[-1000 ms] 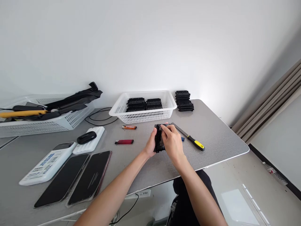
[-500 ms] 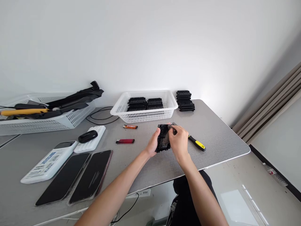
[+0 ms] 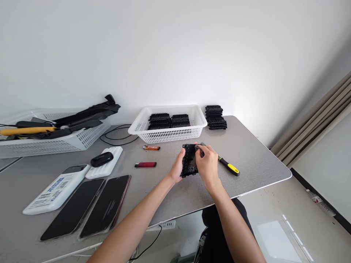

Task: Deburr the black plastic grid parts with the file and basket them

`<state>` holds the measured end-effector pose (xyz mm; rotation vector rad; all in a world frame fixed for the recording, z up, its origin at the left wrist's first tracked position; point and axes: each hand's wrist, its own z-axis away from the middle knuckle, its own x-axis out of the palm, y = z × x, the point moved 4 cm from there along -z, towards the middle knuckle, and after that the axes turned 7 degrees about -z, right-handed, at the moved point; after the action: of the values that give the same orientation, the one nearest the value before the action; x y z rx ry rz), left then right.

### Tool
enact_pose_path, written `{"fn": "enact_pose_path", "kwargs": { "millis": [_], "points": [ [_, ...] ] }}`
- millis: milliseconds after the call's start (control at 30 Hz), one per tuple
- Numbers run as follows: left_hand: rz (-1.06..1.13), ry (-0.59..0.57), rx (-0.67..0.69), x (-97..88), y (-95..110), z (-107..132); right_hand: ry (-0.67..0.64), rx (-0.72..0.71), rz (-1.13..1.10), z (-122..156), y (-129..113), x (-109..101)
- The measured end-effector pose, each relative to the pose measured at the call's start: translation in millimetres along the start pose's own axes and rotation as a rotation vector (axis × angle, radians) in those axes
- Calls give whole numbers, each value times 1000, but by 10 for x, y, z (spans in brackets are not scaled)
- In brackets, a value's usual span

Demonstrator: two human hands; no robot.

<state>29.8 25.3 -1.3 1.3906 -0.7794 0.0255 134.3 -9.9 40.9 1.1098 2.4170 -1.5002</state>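
My left hand (image 3: 177, 166) grips a black ridged plastic panel (image 3: 189, 168) by its left side, thumb on top, and holds it tilted above the table. Against the panel's upper right part my right hand (image 3: 207, 160) is closed, its fingers pinched on a small dark grey piece (image 3: 197, 147) whose kind I cannot make out. Just right of that hand lies a tool with a black and yellow handle (image 3: 231, 168); its far end is hidden behind the hand.
A white basket (image 3: 170, 137) holds several similar black panels, and more are stacked (image 3: 215, 117) beside it. To the left lie two lighters (image 3: 145, 164), two phones (image 3: 105, 208), white power banks (image 3: 57, 190), a black mouse (image 3: 102, 159) and a basket of tools (image 3: 68, 142).
The panel and both hands have shifted very slightly left. My right hand's fingers stay at the panel's upper right part; the things on the table lie as before.
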Motion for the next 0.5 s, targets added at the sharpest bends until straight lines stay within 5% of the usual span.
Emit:
{"fn": "enact_pose_path", "kwargs": {
  "millis": [233, 500],
  "points": [
    [28, 6, -1, 25, 54, 10, -92, -136, -85, 12, -73, 35],
    [89, 73, 41, -4, 70, -6, -214, -129, -25, 56, -105, 158]
  ]
}}
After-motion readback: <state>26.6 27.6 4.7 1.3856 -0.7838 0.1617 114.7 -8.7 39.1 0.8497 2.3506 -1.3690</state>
